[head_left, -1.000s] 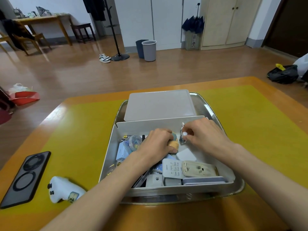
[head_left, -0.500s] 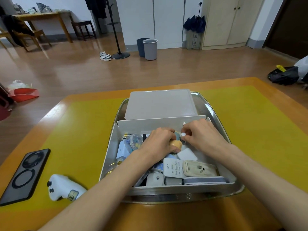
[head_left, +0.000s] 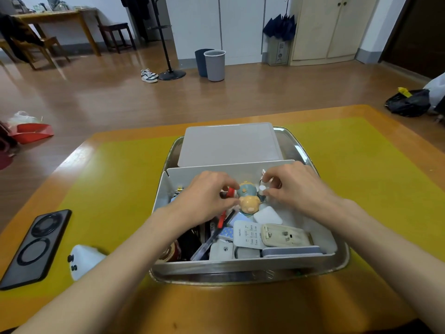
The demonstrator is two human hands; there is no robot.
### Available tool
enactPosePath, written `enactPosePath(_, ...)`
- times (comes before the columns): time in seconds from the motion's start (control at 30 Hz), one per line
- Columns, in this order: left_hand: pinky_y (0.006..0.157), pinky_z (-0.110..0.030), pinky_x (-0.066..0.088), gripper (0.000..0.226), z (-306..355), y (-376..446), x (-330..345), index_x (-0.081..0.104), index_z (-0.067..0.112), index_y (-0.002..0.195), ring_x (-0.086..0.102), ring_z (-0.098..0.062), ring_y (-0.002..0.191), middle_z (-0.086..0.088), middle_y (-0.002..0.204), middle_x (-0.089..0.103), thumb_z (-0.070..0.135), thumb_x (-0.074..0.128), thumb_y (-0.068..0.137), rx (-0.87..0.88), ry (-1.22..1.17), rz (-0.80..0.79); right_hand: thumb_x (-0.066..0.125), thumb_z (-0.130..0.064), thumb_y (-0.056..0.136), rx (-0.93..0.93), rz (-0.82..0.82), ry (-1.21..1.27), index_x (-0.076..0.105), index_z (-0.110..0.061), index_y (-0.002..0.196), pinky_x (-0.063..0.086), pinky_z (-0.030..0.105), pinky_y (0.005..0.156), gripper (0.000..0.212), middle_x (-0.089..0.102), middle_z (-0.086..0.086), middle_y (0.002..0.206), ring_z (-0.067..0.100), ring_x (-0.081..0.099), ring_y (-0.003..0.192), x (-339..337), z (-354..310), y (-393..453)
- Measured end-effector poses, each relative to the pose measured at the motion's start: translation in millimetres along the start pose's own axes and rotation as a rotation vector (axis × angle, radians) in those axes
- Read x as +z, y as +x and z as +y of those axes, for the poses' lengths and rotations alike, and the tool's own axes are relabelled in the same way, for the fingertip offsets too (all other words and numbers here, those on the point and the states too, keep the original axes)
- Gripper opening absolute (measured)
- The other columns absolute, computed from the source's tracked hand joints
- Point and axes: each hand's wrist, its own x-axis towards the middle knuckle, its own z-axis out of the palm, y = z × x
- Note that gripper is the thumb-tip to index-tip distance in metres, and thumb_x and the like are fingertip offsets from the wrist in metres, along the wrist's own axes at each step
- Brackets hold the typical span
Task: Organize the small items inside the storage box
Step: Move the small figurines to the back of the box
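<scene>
Wooden floor and pale cupboards fill the top of the frame; below them a yellow-topped tabletop (head_left: 115, 179) carries a metal tray (head_left: 298, 145) at centre, with the open box (head_left: 216, 168) standing in it and its lid (head_left: 228, 143) lying flat just behind. At lower left, outside the tray, lie a phone (head_left: 36, 247) and a white controller (head_left: 83, 260).

Both hands work at the far end of the box, above a crowded jumble. The left hand (head_left: 204, 198) curls beside two small figurines (head_left: 249, 197), fingertips touching the tan one; whether its grip has closed on it I cannot tell. The right hand (head_left: 296, 186) pinches a small white-capped item (head_left: 262, 188) between thumb and forefinger, a narrow grip.

The step in hand looks like sorting the little pieces at the back. Next, each probably needs setting into a free spot, perhaps the bare patch at the right, without knocking the remotes (head_left: 272, 235) stacked nearer the front.
</scene>
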Motion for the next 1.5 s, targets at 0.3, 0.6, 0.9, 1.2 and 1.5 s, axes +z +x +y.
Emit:
enactPosePath(0.3,0.066,-0.033,0.045,0.041,-2,-42,4,0.062,0.031,0.118,0.05,-0.013,0.106,0.009,0.112,0.051,0.042,0.074,0.08,0.054,0.271,-0.231,0.051,-0.042,0.098,-0.193,-0.331,-0.066,0.07,-0.022,0.083,0.051,0.038,0.066,0.031,0.068,-0.004,0.073,0.012,0.06,0.068,-3,-32,-37)
enactPosePath(0.6,0.079,-0.037,0.05,0.036,-33,-45,-36,0.064,0.035,0.12,0.054,-0.018,0.114,0.008,0.113,0.061,0.034,0.066,0.084,-0.055,0.29,-0.09,0.061,-0.049,0.09,-0.098,-0.299,-0.129,0.072,-0.022,0.081,0.055,0.041,0.073,0.03,0.07,-0.003,0.075,0.021,0.064,0.074,10,-44,-8)
enactPosePath(0.9,0.095,-0.038,0.043,0.059,-62,-41,-43,0.054,0.025,0.138,0.05,-0.023,0.122,0.0,0.125,0.061,0.024,0.072,0.081,-0.08,0.449,-0.105,0.073,-0.053,0.077,-0.086,-0.545,-0.401,0.072,-0.009,0.07,0.056,0.025,0.069,0.045,0.061,-0.006,0.043,0.002,0.052,0.043,23,-82,27)
enactPosePath(1.2,0.113,-0.059,0.02,0.073,-75,-51,-34,0.04,0.024,0.139,0.038,-0.025,0.133,-0.002,0.136,0.055,0.025,0.078,0.077,-0.14,0.491,-0.29,0.071,-0.049,0.062,-0.036,-0.378,-0.371,0.059,-0.012,0.059,0.05,0.031,0.058,0.039,0.048,0.002,0.049,0.026,0.052,0.058,17,-84,15)
enactPosePath(1.5,0.118,-0.05,0.016,0.088,-75,-55,-43,0.03,0.022,0.142,0.042,-0.024,0.13,-0.003,0.128,0.058,0.042,0.08,0.072,-0.127,0.455,-0.22,0.072,-0.026,0.089,0.211,-0.069,0.635,0.077,-0.011,0.076,0.047,0.017,0.055,0.02,0.074,0.001,0.069,0.008,0.065,0.063,-32,-41,-25)
